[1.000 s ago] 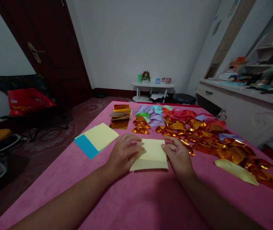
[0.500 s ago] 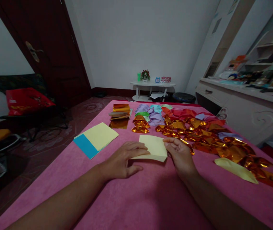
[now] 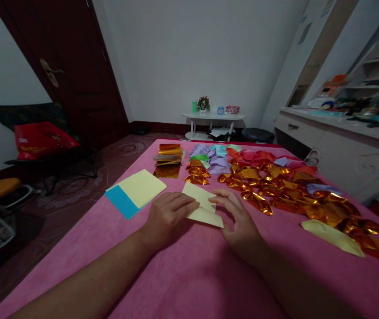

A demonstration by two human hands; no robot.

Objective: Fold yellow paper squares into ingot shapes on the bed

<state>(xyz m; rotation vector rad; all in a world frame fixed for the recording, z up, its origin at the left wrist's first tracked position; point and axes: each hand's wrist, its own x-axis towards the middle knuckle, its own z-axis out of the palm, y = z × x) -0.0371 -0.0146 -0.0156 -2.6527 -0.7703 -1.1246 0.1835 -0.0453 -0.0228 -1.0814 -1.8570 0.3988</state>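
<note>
A folded pale yellow paper sheet (image 3: 202, 204) sits just off the pink table cover (image 3: 182, 270), between both hands. My left hand (image 3: 167, 217) grips its left edge with curled fingers. My right hand (image 3: 237, 219) touches its right edge, fingers partly spread and bent over the paper. A stack of yellow and blue paper sheets (image 3: 134, 192) lies to the left of my left hand.
Gold foil sheets (image 3: 168, 160) are stacked at the far middle. Several folded gold, purple and red paper pieces (image 3: 275, 186) spread over the right half. A folded yellow piece (image 3: 330, 237) lies at right. A white cabinet (image 3: 349, 150) stands to the right, a dark door (image 3: 72, 66) to the left.
The yellow sheet has been folded and turned from lying flat and square to an angled, lifted position. My right hand moved from its right edge to a looser touch.
</note>
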